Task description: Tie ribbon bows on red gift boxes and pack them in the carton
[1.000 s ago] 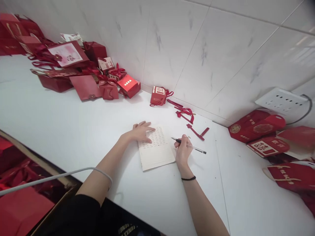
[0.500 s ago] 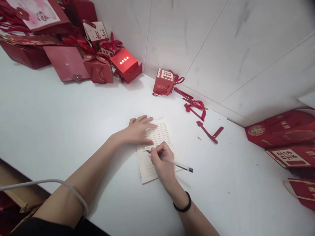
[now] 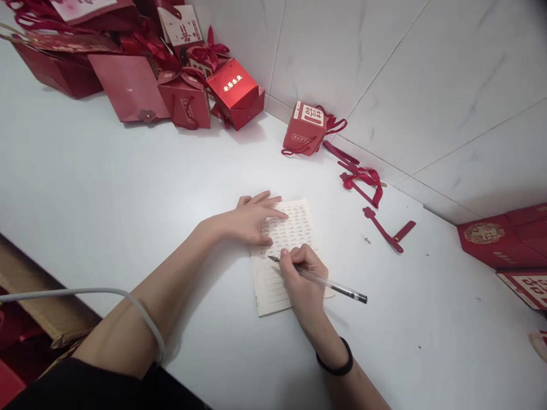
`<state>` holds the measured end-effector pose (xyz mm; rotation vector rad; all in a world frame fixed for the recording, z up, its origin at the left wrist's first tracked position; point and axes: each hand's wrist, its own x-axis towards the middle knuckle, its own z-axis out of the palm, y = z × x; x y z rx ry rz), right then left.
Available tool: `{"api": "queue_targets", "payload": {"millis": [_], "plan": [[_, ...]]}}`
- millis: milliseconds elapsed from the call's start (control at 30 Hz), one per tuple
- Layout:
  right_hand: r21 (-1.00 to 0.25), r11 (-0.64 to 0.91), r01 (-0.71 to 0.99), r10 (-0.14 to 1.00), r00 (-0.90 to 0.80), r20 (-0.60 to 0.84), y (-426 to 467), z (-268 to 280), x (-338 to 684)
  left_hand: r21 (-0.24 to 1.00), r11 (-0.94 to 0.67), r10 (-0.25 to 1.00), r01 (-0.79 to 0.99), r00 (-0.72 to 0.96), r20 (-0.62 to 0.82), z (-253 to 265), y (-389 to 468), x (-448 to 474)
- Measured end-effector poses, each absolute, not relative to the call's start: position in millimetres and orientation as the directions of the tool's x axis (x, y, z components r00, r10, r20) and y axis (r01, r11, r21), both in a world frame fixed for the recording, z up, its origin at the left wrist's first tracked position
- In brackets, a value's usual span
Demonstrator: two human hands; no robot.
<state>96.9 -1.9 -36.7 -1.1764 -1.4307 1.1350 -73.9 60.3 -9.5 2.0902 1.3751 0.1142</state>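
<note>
A lined notepad (image 3: 273, 293) lies on the white table, its upper part filled with rows of small handwriting and its lower lines blank. Spread flat over its upper left edge is my left hand (image 3: 254, 221), fingers apart. My right hand (image 3: 307, 279) grips a clear pen (image 3: 342, 289) with a black end, its tip at the left side of the page just below the last written rows. A black band (image 3: 339, 364) circles my right wrist. The palm side of both hands is hidden.
Red gift boxes (image 3: 186, 99) crowd the back left, and one small red box (image 3: 305, 131) stands by the tiled wall. Red ribbon and strap pieces (image 3: 384, 230) lie right of it. More red packages (image 3: 504, 236) sit at the right edge. A grey cable (image 3: 106, 291) crosses my left forearm.
The whole view has shifted, so most things appear farther right. My right hand's pen tip has moved slightly rightward along the writing line; my left hand stays on the notepad.
</note>
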Motion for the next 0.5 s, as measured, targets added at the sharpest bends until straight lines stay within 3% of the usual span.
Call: {"api": "queue_targets", "payload": {"millis": [500], "plan": [[-0.926, 0.033, 0.376, 0.986, -0.162, -0.031, -1.2, -35.9, 97.9, 0.561, -0.254, 0.853, 0.788, 0.456, -0.254, -13.4, 61.6, -73.3]]}}
